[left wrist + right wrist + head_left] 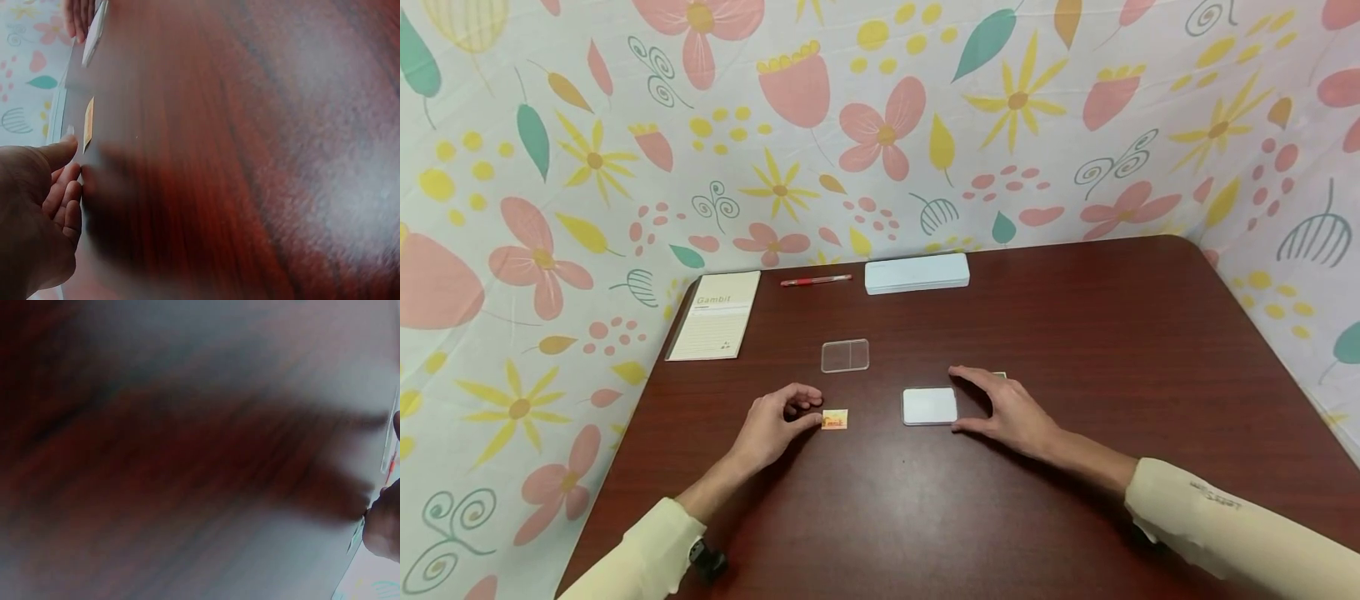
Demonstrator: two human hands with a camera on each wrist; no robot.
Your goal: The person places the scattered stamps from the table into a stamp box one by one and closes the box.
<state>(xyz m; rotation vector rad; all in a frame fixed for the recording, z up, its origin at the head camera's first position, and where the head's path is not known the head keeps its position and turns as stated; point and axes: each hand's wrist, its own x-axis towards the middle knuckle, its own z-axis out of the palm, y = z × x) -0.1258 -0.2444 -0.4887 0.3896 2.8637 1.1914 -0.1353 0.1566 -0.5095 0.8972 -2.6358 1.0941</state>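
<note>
A small yellow-orange stamp-like paper (834, 419) lies flat on the table in the head view. My left hand (777, 425) is just left of it, thumb tip close to the paper's edge and fingers loosely bent; whether they touch cannot be told. To the right lies a flat clear case (929, 407) with a white insert. My right hand (1011, 412) is at the case's right side, thumb near its lower corner and fingers spread beyond its upper corner. A small greenish paper (1000, 375) shows partly behind that hand. The right wrist view is mostly blurred tabletop.
A clear lid-like plate (845, 356) lies farther back than the stamp-like paper. Along the far side are a notebook (715, 317), a red pen (816, 281) and a pale blue box (917, 273). A flower-patterned cloth (880, 167) hangs behind the table (880, 517).
</note>
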